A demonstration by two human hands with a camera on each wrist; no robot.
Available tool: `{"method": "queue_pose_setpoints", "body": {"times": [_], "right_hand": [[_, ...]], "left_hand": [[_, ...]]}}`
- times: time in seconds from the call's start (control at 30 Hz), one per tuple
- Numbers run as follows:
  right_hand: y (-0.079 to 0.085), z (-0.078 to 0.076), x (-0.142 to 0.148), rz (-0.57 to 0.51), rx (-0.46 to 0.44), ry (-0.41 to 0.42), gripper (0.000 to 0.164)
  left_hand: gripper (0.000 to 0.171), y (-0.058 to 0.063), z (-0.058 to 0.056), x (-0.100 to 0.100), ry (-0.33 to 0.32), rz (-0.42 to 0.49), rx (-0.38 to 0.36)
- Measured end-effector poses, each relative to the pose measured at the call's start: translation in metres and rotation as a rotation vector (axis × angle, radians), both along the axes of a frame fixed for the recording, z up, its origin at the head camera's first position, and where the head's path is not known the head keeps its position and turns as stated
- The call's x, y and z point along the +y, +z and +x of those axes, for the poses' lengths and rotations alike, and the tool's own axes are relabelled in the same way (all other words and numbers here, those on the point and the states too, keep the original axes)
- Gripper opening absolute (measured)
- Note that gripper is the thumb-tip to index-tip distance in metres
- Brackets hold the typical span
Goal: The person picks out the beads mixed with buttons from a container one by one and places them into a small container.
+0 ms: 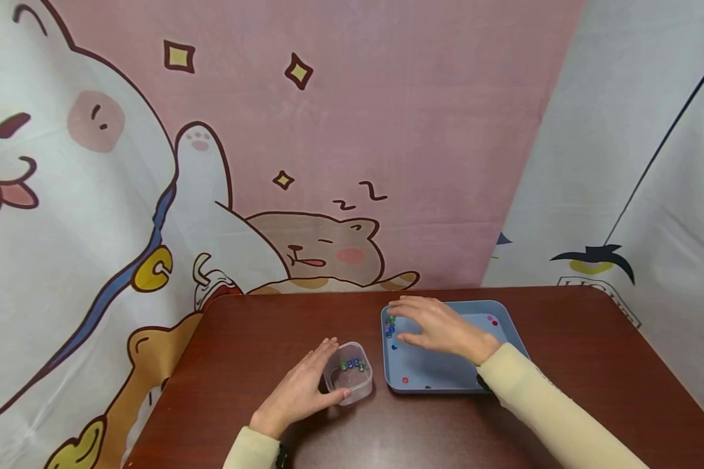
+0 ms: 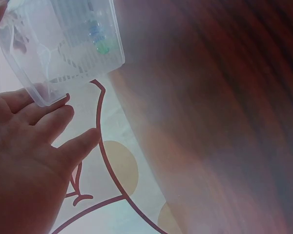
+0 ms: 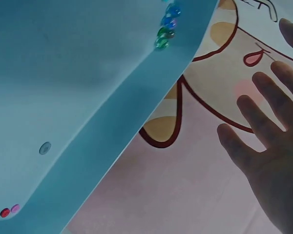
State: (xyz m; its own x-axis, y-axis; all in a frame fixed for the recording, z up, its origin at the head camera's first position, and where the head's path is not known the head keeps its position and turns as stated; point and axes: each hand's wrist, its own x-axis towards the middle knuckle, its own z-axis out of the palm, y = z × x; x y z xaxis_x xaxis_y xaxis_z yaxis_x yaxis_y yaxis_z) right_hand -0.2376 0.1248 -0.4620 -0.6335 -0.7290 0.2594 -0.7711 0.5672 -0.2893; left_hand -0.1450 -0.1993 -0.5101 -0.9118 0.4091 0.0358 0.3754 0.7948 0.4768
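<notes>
In the head view, my left hand [image 1: 299,391] holds a clear plastic container [image 1: 360,391] at its left side, fingers along the far part and thumb on the near part. Several glass marbles [image 1: 352,365] lie inside it. To the right is a shallow blue tray [image 1: 457,381]. My right hand [image 1: 446,329] hovers over the tray's far left with fingers spread and nothing held. Below its fingertips, several blue and green marbles [image 1: 390,327] line the tray's left side. The right wrist view shows these marbles [image 3: 167,27] along the wall, apart from the hand.
Small flat pieces lie in the tray: a red one [image 1: 405,380] near the front left, and a red [image 3: 5,212] and a pink one [image 3: 15,208] together in a corner. The brown wooden table [image 1: 240,345] ends at a cartoon-printed cloth [image 1: 416,130].
</notes>
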Motion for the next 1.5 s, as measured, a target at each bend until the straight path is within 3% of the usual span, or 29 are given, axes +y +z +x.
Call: {"method": "queue_pose_setpoints", "body": {"times": [0.43,0.8,1.5], "right_hand": [[-0.012,-0.022,-0.005,0.058,-0.055,-0.012,0.045],[-0.034,-0.036,-0.007,0.079,-0.126,-0.031,0.043],[-0.053,-0.042,-0.010,0.024,-0.280,-0.060,0.045]], "left_hand": [[0.095,0.002,0.001,0.000,0.011,0.002,-0.021],[0.097,0.001,0.000,0.000,0.021,0.001,-0.048],[0.096,-0.001,-0.001,-0.001,0.025,0.026,-0.043]]}}
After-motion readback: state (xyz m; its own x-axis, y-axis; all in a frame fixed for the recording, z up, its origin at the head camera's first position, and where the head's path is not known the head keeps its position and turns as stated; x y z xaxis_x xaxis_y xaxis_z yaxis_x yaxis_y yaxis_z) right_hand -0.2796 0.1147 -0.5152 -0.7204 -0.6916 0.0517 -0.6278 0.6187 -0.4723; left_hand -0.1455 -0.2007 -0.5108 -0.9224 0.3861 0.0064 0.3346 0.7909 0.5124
